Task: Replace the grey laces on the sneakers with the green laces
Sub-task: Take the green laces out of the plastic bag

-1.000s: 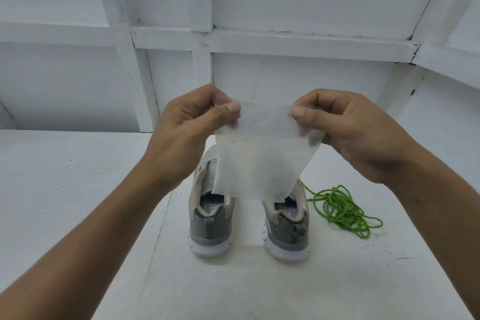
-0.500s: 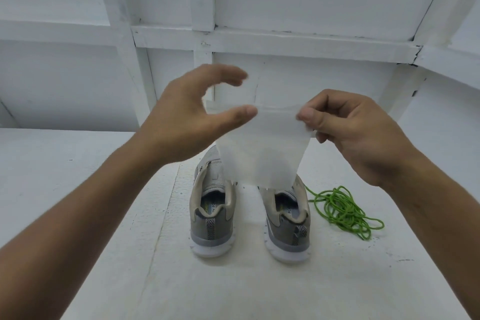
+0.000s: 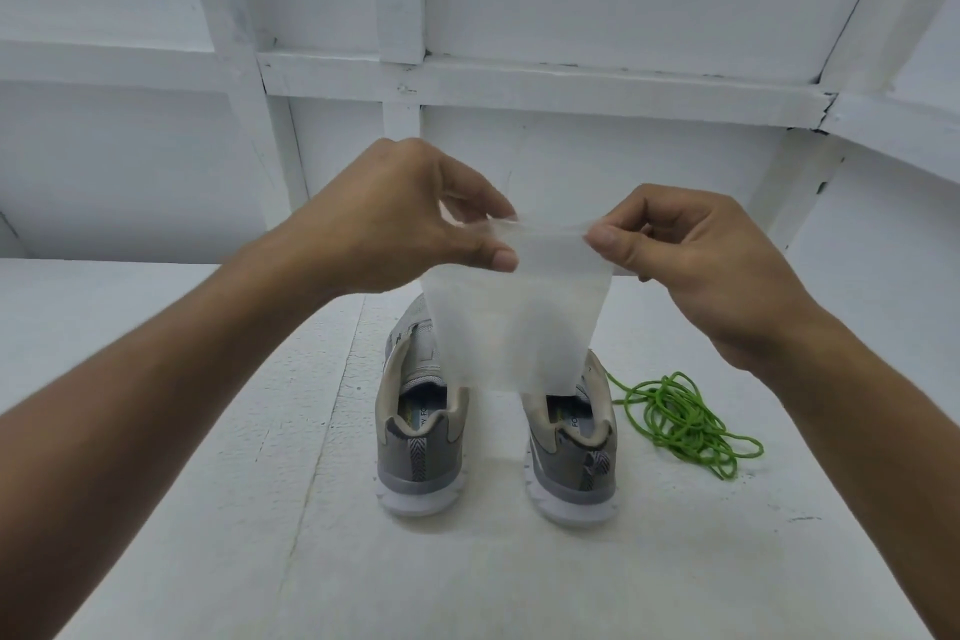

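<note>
Two grey sneakers stand side by side on the white surface with their heels toward me, the left sneaker (image 3: 422, 452) and the right sneaker (image 3: 571, 463). A tangled bundle of green laces (image 3: 685, 424) lies just right of the right sneaker. Above the shoes I hold a thin white wipe (image 3: 511, 322) that hangs down and hides their fronts and lacing. My left hand (image 3: 400, 218) pinches its top left edge between thumb and fingers. My right hand (image 3: 691, 255) pinches its top right corner.
The white surface (image 3: 208, 509) runs left, right and toward me around the shoes. A white wall with raised beams (image 3: 519, 78) stands close behind them.
My left hand had let go of the wipe with its fingers spread half a second ago; now it pinches the top edge again. The wipe hangs a little lower.
</note>
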Action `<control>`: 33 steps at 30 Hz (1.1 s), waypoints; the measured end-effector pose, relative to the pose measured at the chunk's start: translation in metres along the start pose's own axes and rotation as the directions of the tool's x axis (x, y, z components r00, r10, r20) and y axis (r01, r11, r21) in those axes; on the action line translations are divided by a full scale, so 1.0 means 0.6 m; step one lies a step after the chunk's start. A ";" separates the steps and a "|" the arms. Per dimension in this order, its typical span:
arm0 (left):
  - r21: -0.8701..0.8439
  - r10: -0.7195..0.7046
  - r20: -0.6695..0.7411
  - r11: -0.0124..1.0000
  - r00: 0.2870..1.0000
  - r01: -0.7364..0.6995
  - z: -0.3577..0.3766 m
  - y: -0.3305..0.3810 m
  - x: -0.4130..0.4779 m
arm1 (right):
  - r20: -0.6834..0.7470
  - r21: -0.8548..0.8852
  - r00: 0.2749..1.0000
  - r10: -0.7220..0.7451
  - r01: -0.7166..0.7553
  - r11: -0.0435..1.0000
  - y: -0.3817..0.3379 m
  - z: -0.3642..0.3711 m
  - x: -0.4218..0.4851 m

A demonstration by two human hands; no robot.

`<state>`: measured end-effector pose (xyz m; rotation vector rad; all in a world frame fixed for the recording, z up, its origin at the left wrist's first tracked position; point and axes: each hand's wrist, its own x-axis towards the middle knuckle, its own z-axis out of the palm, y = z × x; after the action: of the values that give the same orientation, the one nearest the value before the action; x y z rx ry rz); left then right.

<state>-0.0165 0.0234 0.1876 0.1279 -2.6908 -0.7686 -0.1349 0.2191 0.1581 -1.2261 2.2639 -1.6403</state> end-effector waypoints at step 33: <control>-0.428 -0.310 -0.108 0.872 0.944 0.238 0.063 -0.090 0.061 | -0.199 0.065 0.975 0.099 -0.088 0.994 0.028 -0.069 0.050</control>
<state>-0.0641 -0.0101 0.1396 0.4601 -2.3121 -1.3272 -0.1847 0.2332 0.1724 -0.9637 2.3308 -1.8551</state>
